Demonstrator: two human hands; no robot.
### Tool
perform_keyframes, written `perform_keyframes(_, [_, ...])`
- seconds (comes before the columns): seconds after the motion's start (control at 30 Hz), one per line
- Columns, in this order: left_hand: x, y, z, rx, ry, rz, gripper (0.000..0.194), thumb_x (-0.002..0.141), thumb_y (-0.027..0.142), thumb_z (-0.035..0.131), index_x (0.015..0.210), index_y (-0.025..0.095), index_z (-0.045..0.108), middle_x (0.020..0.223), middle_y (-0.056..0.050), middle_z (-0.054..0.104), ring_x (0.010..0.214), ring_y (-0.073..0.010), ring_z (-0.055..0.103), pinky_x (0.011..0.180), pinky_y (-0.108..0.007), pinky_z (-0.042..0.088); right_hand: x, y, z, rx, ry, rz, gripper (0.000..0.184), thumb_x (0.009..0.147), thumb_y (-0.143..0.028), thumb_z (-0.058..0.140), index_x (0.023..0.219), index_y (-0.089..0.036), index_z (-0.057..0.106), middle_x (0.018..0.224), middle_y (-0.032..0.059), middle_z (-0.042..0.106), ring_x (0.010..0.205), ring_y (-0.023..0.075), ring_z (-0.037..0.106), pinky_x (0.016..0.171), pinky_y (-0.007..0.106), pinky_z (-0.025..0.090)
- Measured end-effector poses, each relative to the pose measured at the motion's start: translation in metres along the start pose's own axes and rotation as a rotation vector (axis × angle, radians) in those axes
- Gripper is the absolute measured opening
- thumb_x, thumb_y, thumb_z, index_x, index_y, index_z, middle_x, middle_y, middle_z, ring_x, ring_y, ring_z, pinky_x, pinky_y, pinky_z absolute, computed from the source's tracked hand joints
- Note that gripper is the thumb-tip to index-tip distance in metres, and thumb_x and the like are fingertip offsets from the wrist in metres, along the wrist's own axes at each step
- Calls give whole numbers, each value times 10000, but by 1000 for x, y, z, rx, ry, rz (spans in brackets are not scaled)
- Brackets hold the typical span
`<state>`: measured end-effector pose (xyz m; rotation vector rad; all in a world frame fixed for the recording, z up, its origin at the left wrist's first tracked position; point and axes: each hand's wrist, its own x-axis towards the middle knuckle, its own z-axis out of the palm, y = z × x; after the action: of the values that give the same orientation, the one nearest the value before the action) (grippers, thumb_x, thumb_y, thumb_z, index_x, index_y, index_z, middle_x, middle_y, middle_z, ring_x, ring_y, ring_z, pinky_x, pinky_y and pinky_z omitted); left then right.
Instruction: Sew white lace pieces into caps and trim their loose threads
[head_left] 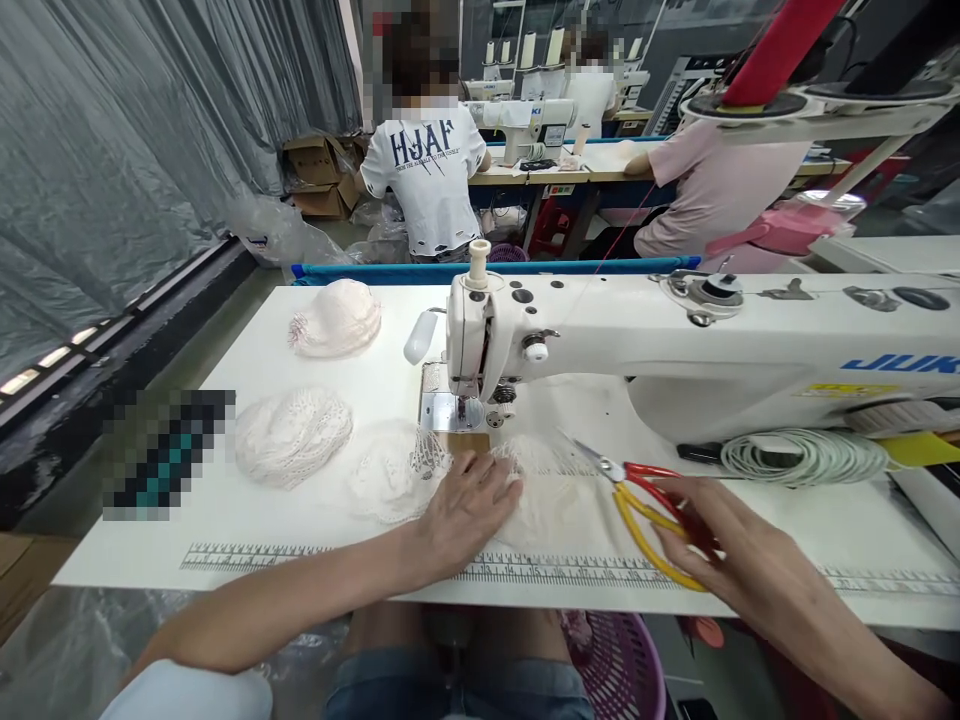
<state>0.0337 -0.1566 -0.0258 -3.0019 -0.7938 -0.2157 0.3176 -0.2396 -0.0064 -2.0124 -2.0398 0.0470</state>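
Note:
My left hand [469, 500] lies palm down on white lace fabric [390, 470], just in front of the sewing machine's needle plate [439, 405]. Its fingers are stretched out and press the lace onto the table. Sheer pale fabric [547, 495] spreads out to the right of that hand. Held in my right hand [712, 530] is a pair of scissors [626, 485] with one red and one yellow handle. The blades point up and left over the sheer fabric, slightly parted. The white sewing machine [555, 330] stands behind both hands.
A lace bundle [294, 435] and a pale pink fabric cup [337, 318] lie on the left of the table. A printed ruler strip [562, 572] runs along the front edge. Coiled cord [806, 455] rests at right. A purple basket [622, 665] stands below. Several people sit beyond.

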Motion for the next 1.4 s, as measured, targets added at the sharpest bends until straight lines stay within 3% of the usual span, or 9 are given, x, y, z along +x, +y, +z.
perform_keyframes(0.1, [0,0,1,33,-34,-14,433,832,27,404,1245,154,447,1336,-108,480,1218,-253,448,1027,-420,274,17,-26,3,-112,41,-216,330,853,-495,396,1003,-227,516,874,49,630,530,150,600,380,256,371])
perform_keyframes(0.23, [1,-1,4,39,-73,-15,407,852,46,407,1243,156,449,1342,-104,475,1223,-250,441,1028,-421,266,29,-35,13,-327,126,-254,315,861,-453,386,903,-181,539,771,33,601,499,153,589,369,252,291])
perform_keyframes(0.4, [3,-2,0,26,-99,1,400,853,78,421,1246,150,447,1336,-113,477,1214,-261,442,1021,-432,277,33,-36,24,-376,126,-298,337,890,-454,356,844,-176,542,755,20,583,451,126,558,355,236,234])
perform_keyframes(0.9, [3,1,-4,60,-118,-8,414,862,46,369,1258,146,442,1360,-101,459,1234,-255,442,1041,-414,271,29,-38,24,-401,194,-267,349,891,-438,321,802,-168,522,688,4,555,362,95,462,354,232,142])
perform_keyframes(1.2, [1,0,-1,72,-75,-7,436,853,41,372,1266,172,427,1351,-92,469,1233,-218,438,1048,-394,249,28,-38,23,-398,161,-261,357,895,-447,332,820,-164,537,705,14,562,383,99,479,361,236,153])
perform_keyframes(1.4, [1,-1,-7,81,-81,6,422,860,42,349,1256,148,448,1343,-104,478,1215,-248,460,1030,-409,272,32,-39,26,-388,159,-296,395,918,-446,286,822,-155,535,705,16,566,378,111,507,342,232,171])
